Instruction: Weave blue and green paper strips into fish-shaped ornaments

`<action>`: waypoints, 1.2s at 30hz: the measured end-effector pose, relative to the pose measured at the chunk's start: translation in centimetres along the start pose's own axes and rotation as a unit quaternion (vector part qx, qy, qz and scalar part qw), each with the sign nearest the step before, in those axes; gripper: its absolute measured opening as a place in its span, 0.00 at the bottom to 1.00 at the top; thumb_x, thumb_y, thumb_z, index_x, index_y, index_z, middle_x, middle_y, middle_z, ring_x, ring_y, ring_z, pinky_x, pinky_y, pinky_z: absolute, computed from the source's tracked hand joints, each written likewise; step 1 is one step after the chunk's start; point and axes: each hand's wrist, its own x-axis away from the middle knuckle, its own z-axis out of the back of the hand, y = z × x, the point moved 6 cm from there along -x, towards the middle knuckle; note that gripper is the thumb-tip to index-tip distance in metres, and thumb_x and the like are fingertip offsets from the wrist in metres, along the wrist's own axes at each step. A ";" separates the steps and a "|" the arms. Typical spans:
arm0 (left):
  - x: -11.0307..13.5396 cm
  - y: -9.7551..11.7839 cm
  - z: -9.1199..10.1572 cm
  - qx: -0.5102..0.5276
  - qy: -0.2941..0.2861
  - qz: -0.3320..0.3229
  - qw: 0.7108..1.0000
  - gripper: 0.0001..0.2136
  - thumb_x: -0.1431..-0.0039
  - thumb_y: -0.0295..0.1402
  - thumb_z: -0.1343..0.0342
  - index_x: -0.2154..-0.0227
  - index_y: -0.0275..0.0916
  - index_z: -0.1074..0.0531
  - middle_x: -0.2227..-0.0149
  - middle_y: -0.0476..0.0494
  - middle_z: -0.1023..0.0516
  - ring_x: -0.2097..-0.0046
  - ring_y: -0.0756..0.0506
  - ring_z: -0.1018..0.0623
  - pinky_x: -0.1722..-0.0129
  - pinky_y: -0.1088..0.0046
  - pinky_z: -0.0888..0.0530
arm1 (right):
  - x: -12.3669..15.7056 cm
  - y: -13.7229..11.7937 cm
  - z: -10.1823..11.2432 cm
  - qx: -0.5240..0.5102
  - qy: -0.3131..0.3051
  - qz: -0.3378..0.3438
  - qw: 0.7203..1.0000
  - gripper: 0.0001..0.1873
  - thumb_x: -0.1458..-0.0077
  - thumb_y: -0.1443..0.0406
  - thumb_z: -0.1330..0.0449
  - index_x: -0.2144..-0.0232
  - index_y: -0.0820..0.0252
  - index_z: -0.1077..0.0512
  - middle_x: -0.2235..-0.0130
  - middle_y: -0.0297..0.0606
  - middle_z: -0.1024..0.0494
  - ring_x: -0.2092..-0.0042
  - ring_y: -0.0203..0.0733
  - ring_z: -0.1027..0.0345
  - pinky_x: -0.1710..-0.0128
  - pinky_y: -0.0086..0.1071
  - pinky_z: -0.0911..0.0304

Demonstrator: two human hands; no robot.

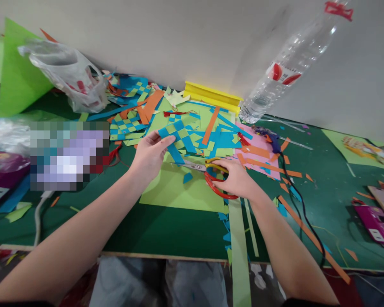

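Observation:
My left hand [150,154] pinches a woven paper piece [176,135] of blue and light green strips, with loose blue strip ends hanging from it. In my right hand [235,177] is a pair of scissors [196,166] with red and yellow handles. The blades point left, close to the end of a hanging blue strip; whether they touch it I cannot tell. Just below the blades, a small blue paper scrap [187,178] shows over a light green sheet [179,196]. Behind my hands lie blue and green paper pieces and a red tassel [176,113].
A clear plastic bottle [284,72] leans at the back right, by a yellow folded strip [211,96]. A glue gun [270,140] with a black cord rests on pink paper [262,160]. At left are a plastic bag [73,81] and a pixelated phone-like device [68,157] with a cable.

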 end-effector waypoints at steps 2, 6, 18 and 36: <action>0.0 0.0 0.0 -0.009 -0.001 -0.006 1.000 0.11 0.56 0.29 0.32 0.67 0.38 0.24 0.63 0.44 0.18 0.57 0.43 0.19 0.55 0.64 0.23 | -0.1 -0.2 0.1 -0.009 -0.006 0.006 1.000 0.21 0.54 0.59 0.35 0.56 0.56 0.25 0.51 0.41 0.22 0.52 0.48 0.28 0.48 0.46 0.34; -0.1 0.0 0.2 -0.024 0.006 -0.016 1.000 0.10 0.56 0.30 0.32 0.68 0.38 0.24 0.63 0.45 0.18 0.59 0.45 0.20 0.55 0.66 0.23 | -0.1 -0.4 0.2 -0.032 -0.020 0.002 0.999 0.15 0.54 0.63 0.35 0.60 0.56 0.23 0.55 0.39 0.20 0.57 0.45 0.26 0.53 0.41 0.31; -0.9 0.5 1.7 -0.009 0.051 -0.047 0.998 0.12 0.56 0.28 0.32 0.68 0.41 0.25 0.64 0.49 0.20 0.61 0.48 0.21 0.59 0.70 0.25 | 0.1 0.4 0.2 -0.030 -0.031 -0.014 0.999 0.16 0.51 0.60 0.36 0.58 0.55 0.25 0.53 0.41 0.22 0.55 0.46 0.27 0.52 0.43 0.31; -0.4 -0.2 0.7 0.011 0.029 -0.014 0.999 0.15 0.57 0.27 0.31 0.65 0.41 0.26 0.65 0.50 0.20 0.63 0.50 0.20 0.62 0.74 0.23 | 0.4 0.8 0.6 -0.014 -0.045 -0.011 0.999 0.31 0.54 0.55 0.35 0.47 0.55 0.31 0.44 0.43 0.30 0.44 0.52 0.35 0.46 0.49 0.36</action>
